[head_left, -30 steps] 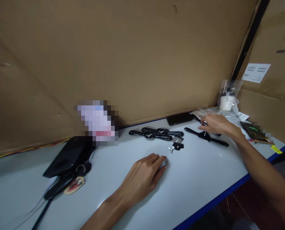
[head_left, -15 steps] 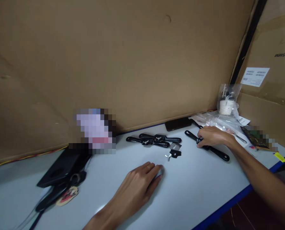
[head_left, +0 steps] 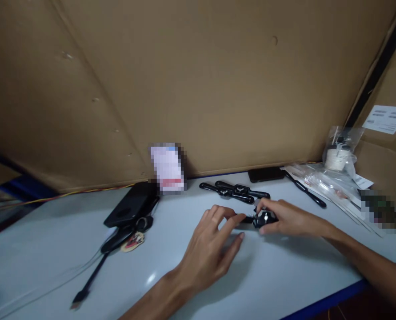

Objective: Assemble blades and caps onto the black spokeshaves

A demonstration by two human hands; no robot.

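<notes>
My right hand (head_left: 281, 216) grips the middle of a black spokeshave (head_left: 266, 218) just above the table, thumb below and fingers on top. The fingers of my left hand (head_left: 214, 242) are spread, thumb apart, with the index fingertip beside the spokeshave's left handle; whether it touches cannot be made out. Small metal parts near the right fingertips are mostly hidden. Behind the hands, two more black spokeshaves (head_left: 225, 193) lie side by side, each with a wing screw at its middle.
Another black handled tool (head_left: 306, 191) lies at the right beside clear plastic bags (head_left: 318, 178). A dark phone (head_left: 266, 174) is at the back edge. On the left sit a black box-shaped device (head_left: 131, 204) and a cable (head_left: 93, 280). Cardboard (head_left: 218, 89) rises behind the table.
My right hand has lifted a spokeshave and carried it left toward my left hand. My left hand's fingers have spread and risen. The camera view has turned left.
</notes>
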